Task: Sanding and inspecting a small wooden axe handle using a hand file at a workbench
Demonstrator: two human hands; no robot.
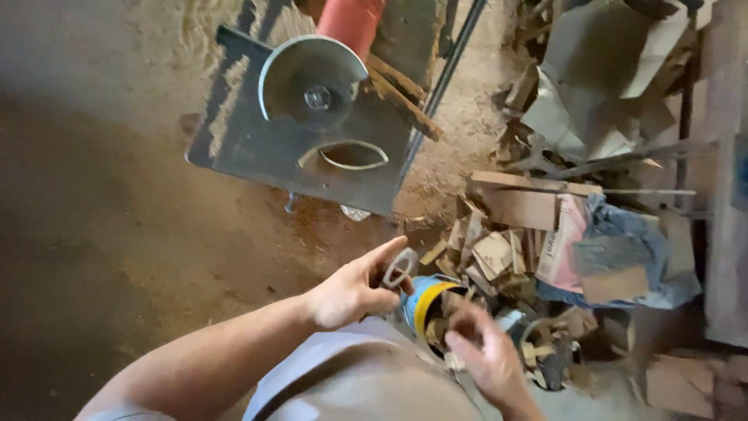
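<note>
Two hands | left hand (pixel 347 292) – grip pinched on small wooden ring (pixel 399 267), light, stiff, brittle; hold its rim | right hand (pixel 485 349) – blurred, grip unclear, over can (pixel 425 300) at 5 o'clock.

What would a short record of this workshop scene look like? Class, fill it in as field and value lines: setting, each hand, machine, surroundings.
setting: dirt floor strewn with sawdust, seen from above
left hand: left hand holds a small leaf-shaped wooden ring between thumb and fingers
right hand: right hand, blurred, just over a blue and yellow container; grip unclear
machine: metal table carrying a round disc, with a leaf-shaped piece lying on it
surroundings: pile of wood offcuts to the right, beside a crumpled sack
</note>
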